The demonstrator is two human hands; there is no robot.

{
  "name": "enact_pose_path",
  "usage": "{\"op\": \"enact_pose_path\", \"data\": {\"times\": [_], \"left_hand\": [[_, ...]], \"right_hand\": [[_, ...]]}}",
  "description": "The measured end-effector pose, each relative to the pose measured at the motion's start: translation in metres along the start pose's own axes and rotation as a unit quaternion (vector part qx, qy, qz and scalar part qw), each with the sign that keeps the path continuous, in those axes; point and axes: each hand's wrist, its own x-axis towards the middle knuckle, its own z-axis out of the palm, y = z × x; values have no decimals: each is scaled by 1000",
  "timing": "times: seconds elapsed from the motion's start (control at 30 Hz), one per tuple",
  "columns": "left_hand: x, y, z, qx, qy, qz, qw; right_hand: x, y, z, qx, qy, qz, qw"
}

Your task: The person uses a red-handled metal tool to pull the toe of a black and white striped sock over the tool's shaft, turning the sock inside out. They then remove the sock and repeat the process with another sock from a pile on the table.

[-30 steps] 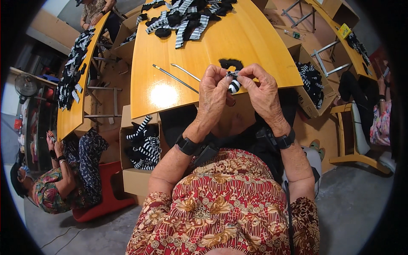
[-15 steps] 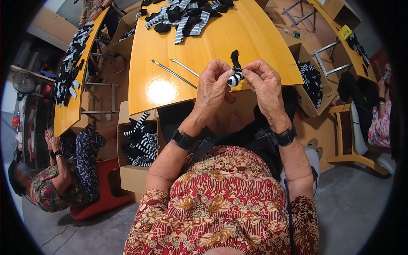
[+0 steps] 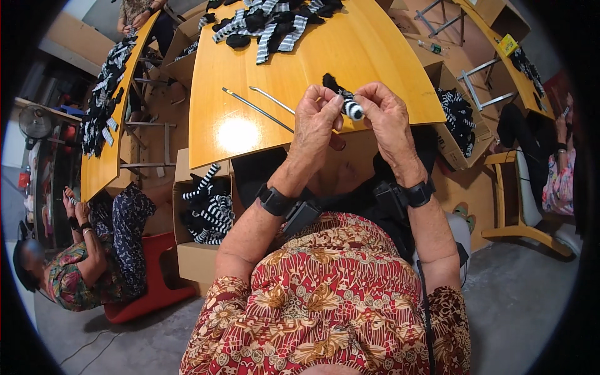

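by the table [image 3: 275, 131], a carton [image 3: 195, 259] holds striped socks [image 3: 212, 215]; left grip [image 3: 316, 122] and right grip [image 3: 389, 119] pinch one sock [image 3: 352, 110].

Small knit sock [image 3: 353, 112], bunched, 2-part look: 1 end solid black, other black/white striped and rounded. Sits between left fingers [image 3: 333, 106] and right fingers [image 3: 368, 107], over bench [image 3: 390, 72] near edge. Tilted: black end up-left, striped end down-right.

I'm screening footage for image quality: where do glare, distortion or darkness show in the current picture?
Head view: white glare washes out part of the yellow tabletop; head view: fisheye bends the table edges and blackens the corners; head view: stripes on the knitted piece are readable, finer detail isn't.
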Motion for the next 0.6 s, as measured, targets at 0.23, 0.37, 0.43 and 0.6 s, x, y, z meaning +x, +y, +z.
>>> {"op": "enact_pose_path", "data": {"times": [0.23, 0.37, 0.43, 0.6], "left_hand": [[-4, 0, -5, 109, -8, 22, 994], [0, 0, -7, 94, -7, 26, 995], [0, 0, -8, 77, -5, 15, 997], [-3, -14, -9, 1, 35, -12, 999]], "right_hand": [[-4, 12, -1, 42, 9, -11, 999], [-7, 16, -2, 85, -15, 3, 996], [-10, 12, 0, 93, -23, 3, 995], [-6, 11, 5, 16, -18, -12, 1000]]}}
